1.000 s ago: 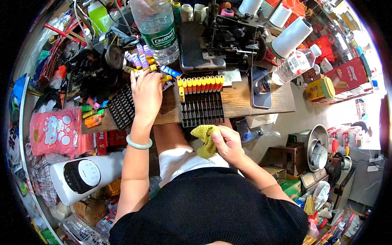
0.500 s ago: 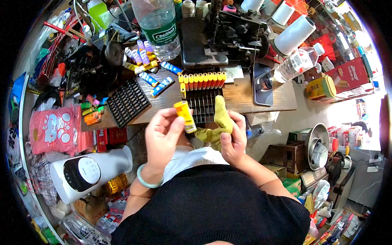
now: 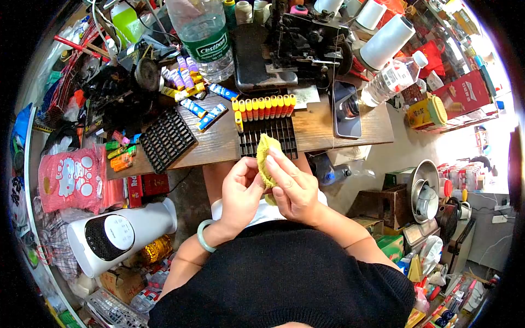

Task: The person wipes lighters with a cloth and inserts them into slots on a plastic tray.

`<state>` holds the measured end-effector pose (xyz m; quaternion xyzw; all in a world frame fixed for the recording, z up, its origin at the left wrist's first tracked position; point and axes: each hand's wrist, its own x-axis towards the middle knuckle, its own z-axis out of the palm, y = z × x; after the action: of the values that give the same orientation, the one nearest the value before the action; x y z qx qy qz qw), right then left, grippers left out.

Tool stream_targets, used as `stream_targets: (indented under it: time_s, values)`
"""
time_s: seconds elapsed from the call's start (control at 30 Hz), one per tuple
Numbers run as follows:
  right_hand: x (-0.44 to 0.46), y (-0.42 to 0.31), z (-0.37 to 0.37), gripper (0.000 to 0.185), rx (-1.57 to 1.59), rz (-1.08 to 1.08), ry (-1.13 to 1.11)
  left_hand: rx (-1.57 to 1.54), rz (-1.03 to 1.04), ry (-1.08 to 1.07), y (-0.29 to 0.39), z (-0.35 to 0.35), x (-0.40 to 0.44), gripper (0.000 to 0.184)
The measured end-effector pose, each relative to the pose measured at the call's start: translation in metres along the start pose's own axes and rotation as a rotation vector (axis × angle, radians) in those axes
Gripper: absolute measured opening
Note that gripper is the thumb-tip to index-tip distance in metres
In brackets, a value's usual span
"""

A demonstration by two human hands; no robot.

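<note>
A yellow-green cloth (image 3: 266, 157) is bunched between my hands, in front of the table edge. My left hand (image 3: 240, 191) is closed at its left side, fingers curled around a yellow lighter that the cloth and fingers now hide. My right hand (image 3: 298, 188) presses the cloth from the right with its fingers together. Just beyond, a black compartment tray (image 3: 288, 146) lies on the table, with a row of yellow-and-red lighters (image 3: 265, 112) standing along its far side. Another black tray (image 3: 167, 139) lies to the left, near loose blue lighters (image 3: 212, 117).
A sewing machine (image 3: 311, 44) stands at the back, with a large water bottle (image 3: 205, 49) left of it. A phone (image 3: 346, 109) lies at the right by a clear bottle (image 3: 391, 82). Purple lighters (image 3: 183, 79) are heaped at the left. A white appliance (image 3: 123, 235) is below left.
My hands have come together. My right hand has brought the cloth over the yellow lighter in my left hand, which was visible before. The view has shifted slightly.
</note>
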<state>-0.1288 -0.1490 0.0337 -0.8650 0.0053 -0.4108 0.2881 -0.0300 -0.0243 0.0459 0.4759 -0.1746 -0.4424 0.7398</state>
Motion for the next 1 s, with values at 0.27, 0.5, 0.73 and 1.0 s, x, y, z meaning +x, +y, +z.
stream_targets:
  time_s: [0.27, 0.5, 0.73, 1.0]
  values:
    - [-0.008, -0.002, 0.012, 0.055, 0.12, 0.294, -0.016, 0.331, 0.468, 0.159, -0.014, 0.001, 0.005, 0.024]
    - [-0.011, 0.002, 0.005, 0.05, -0.01, 0.266, -0.038, 0.198, 0.324, 0.155, -0.007, 0.009, 0.007, 0.023]
    - [-0.005, 0.008, 0.004, 0.055, 0.045, 0.248, 0.02, 0.304, 0.304, 0.074, -0.015, 0.003, 0.008, 0.026]
    - [-0.006, 0.006, 0.003, 0.054, -0.13, 0.107, -0.018, 0.188, 0.263, 0.063, -0.004, 0.004, 0.004, 0.031]
